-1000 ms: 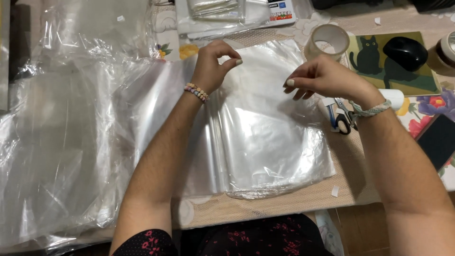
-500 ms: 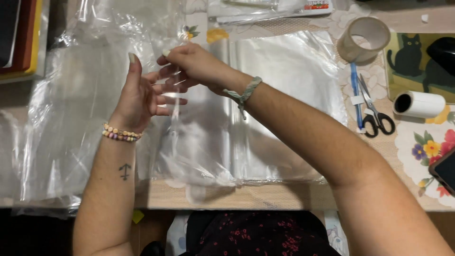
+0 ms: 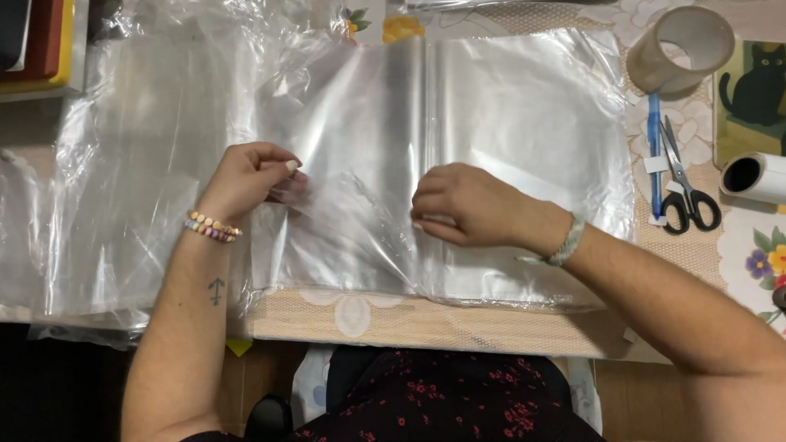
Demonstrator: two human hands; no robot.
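Plastic sheet: a clear plastic sheet (image 3: 360, 188) lies spread between the two hands, on top of a flat stack of plastic sheets (image 3: 532, 131), and is lifted a little at its left edge.
Long axis: the sheet's longer side appears to run away from the person, up the desk; its short span stretches from one hand to the other.
Left hand: the left hand (image 3: 246, 180) is at the sheet's left edge, fingers curled and thumb pinched against them, gripping the film, with the sheet lying to the right of it.
Right hand: the right hand (image 3: 467, 205) rests knuckles up near the sheet's right part, fingertips pressed down on the film; whether it pinches the film or only holds it flat cannot be told.
Nearer hand: both hands touch the sheet, and the left has the clearer hold of a free edge.
Loose plastic: more crumpled clear plastic (image 3: 139, 164) lies to the left of the left hand and beyond it.
Desk: the desk (image 3: 426, 323) shows as a pale strip with a flower pattern just nearer the person than both hands.
Tape roll: a roll of tape (image 3: 681, 49) stands beyond and to the right of the right hand, well apart.
Scissors: scissors (image 3: 686, 184) with black handles lie right of the right hand, beside a blue pen (image 3: 653, 155).
White roll: a white roll (image 3: 755, 176) lies farther right still, at the edge of view.
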